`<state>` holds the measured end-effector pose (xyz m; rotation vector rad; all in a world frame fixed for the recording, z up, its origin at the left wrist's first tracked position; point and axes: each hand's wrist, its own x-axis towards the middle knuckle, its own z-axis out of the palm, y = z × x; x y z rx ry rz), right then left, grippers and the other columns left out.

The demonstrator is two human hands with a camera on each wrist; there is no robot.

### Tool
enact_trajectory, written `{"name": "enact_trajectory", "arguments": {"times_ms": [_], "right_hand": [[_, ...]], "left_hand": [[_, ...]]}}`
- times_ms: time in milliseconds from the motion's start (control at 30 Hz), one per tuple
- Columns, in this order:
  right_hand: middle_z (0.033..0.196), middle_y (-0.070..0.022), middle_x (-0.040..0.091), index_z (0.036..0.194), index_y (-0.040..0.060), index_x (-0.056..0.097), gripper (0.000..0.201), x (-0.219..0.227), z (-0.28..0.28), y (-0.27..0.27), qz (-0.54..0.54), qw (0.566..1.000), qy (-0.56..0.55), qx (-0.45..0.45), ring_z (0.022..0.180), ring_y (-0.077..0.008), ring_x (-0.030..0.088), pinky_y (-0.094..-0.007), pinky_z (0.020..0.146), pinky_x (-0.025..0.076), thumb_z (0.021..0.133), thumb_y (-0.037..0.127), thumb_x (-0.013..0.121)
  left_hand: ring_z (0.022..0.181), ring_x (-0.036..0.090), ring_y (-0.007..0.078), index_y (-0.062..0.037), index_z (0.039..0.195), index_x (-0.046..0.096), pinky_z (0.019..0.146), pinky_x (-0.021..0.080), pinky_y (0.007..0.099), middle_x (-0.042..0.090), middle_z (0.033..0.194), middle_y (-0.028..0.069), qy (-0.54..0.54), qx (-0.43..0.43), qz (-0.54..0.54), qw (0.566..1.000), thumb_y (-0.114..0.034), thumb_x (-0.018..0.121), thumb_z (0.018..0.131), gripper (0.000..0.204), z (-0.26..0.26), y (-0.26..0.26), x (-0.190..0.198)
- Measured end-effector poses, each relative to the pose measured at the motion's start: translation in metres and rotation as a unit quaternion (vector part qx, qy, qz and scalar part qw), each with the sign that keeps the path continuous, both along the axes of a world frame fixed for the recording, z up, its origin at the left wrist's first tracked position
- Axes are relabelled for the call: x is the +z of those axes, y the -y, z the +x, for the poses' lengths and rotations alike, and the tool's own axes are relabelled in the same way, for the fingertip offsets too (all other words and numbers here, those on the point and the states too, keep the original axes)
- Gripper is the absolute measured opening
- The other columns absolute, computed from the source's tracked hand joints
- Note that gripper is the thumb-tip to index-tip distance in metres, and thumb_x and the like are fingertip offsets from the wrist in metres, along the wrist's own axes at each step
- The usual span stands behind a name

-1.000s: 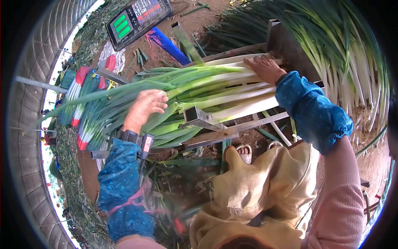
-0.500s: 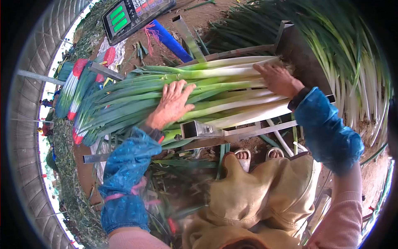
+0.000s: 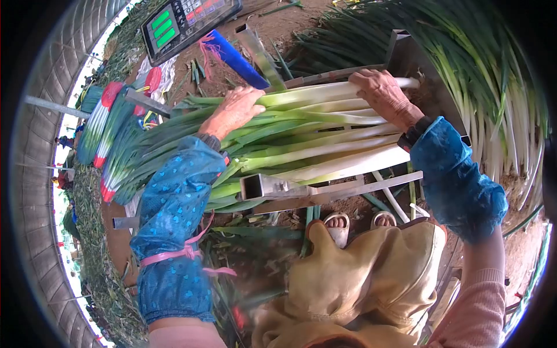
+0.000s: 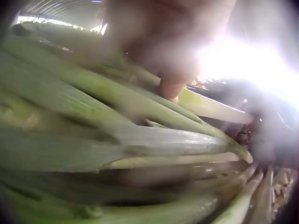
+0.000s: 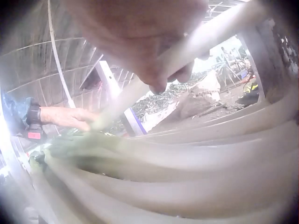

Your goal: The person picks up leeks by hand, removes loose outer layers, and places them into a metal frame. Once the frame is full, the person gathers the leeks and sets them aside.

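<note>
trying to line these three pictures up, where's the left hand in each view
Head: the left hand is left of centre, on the green onions.
Left wrist: top centre, blurred.
Right wrist: left side, about mid-height.
Shared landmark: the green onions, in all three.

smooth leeks, shiny mtl rack

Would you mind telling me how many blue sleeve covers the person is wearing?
2: the left sleeve cover, just behind the left hand and tied with a pink strip, and the right sleeve cover, just behind the right hand.
</note>
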<state>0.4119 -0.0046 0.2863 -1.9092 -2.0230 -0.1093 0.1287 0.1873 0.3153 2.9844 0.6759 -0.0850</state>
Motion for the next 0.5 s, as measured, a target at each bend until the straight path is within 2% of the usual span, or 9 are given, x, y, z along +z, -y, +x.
{"name": "enact_trajectory", "arguments": {"times_ms": [67,100,200,233,333,367,400,467,500], "right_hand": [[0.092,-0.0085,0.058,0.100,0.0072,0.054,0.026,0.001,0.003,-0.005,0.070,0.997,0.037,0.012,0.091,-0.0277,0.055,-0.0403,0.079,0.042,0.075,0.011,0.060],[0.094,-0.0074,0.057,0.102,0.0073,0.054,0.027,0.000,0.004,-0.007,0.053,0.998,0.040,-0.005,0.093,-0.0266,0.054,-0.0390,0.081,0.040,0.076,0.012,0.060],[0.093,-0.0075,0.057,0.103,0.0080,0.054,0.028,-0.009,0.018,-0.022,0.088,0.995,0.022,-0.028,0.092,-0.0274,0.054,-0.0395,0.081,0.040,0.076,0.012,0.060],[0.095,-0.0080,0.057,0.105,0.0096,0.054,0.027,-0.012,0.022,-0.026,0.094,0.995,0.026,-0.034,0.092,-0.0277,0.053,-0.0409,0.080,0.040,0.078,0.012,0.059],[0.096,-0.0080,0.058,0.108,0.0119,0.054,0.027,-0.026,0.031,-0.043,0.028,0.997,0.050,-0.053,0.095,-0.0295,0.053,-0.0426,0.081,0.040,0.081,0.014,0.055],[0.101,-0.0092,0.056,0.112,0.0141,0.053,0.029,-0.035,0.031,-0.049,-0.077,0.991,0.057,-0.090,0.097,-0.0320,0.051,-0.0440,0.083,0.040,0.083,0.017,0.052],[0.102,-0.0099,0.055,0.113,0.0143,0.053,0.030,-0.046,0.028,-0.049,-0.065,0.990,0.069,-0.104,0.097,-0.0326,0.051,-0.0440,0.083,0.041,0.083,0.018,0.052],[0.105,-0.0113,0.054,0.115,0.0147,0.053,0.031,-0.060,0.026,-0.042,-0.046,0.985,0.098,-0.133,0.097,-0.0338,0.050,-0.0439,0.083,0.042,0.084,0.021,0.051],[0.107,-0.0125,0.052,0.113,0.0152,0.053,0.030,-0.054,0.029,-0.038,-0.046,0.992,0.079,-0.086,0.098,-0.0338,0.050,-0.0444,0.084,0.043,0.084,0.023,0.052]], "left_hand": [[0.105,0.052,0.0330,-0.0083,0.110,0.056,0.085,0.043,0.0403,0.057,0.110,0.0150,-0.067,0.089,-0.081,0.990,-0.024,0.058,0.081,0.033,0.009,-0.001,0.006],[0.090,0.057,0.0316,-0.0105,0.096,0.058,0.075,0.046,0.0456,0.060,0.090,0.0122,-0.020,0.080,-0.033,0.996,-0.024,0.064,0.077,0.024,0.010,0.001,0.008],[0.086,0.056,0.0294,-0.0102,0.089,0.057,0.071,0.046,0.0444,0.058,0.084,0.0118,0.049,0.008,0.172,0.984,-0.026,0.065,0.075,0.023,0.012,-0.005,0.020],[0.087,0.054,0.0312,-0.0054,0.096,0.056,0.074,0.044,0.0427,0.057,0.087,0.0126,0.054,0.010,0.185,0.981,-0.030,0.064,0.077,0.032,0.012,-0.008,0.022],[0.089,0.052,0.0316,-0.0037,0.099,0.056,0.078,0.043,0.0420,0.056,0.093,0.0135,0.040,0.057,0.189,0.979,-0.028,0.064,0.077,0.034,0.009,-0.019,-0.004],[0.091,0.049,0.0328,-0.0031,0.105,0.055,0.081,0.041,0.0429,0.054,0.099,0.0150,0.017,0.081,0.155,0.985,-0.029,0.061,0.080,0.037,0.009,-0.020,-0.023],[0.097,0.048,0.0332,-0.0035,0.112,0.053,0.085,0.039,0.0431,0.053,0.107,0.0158,0.008,0.091,0.116,0.989,-0.029,0.058,0.083,0.039,-0.002,-0.029,-0.055],[0.101,0.049,0.0322,-0.0035,0.111,0.054,0.089,0.040,0.0425,0.054,0.109,0.0151,0.065,0.113,0.097,0.987,-0.030,0.057,0.084,0.038,-0.001,-0.025,-0.065],[0.103,0.049,0.0320,-0.0029,0.111,0.054,0.090,0.039,0.0422,0.054,0.110,0.0153,0.094,0.082,0.084,0.989,-0.030,0.057,0.084,0.038,-0.002,-0.019,-0.064]]}}
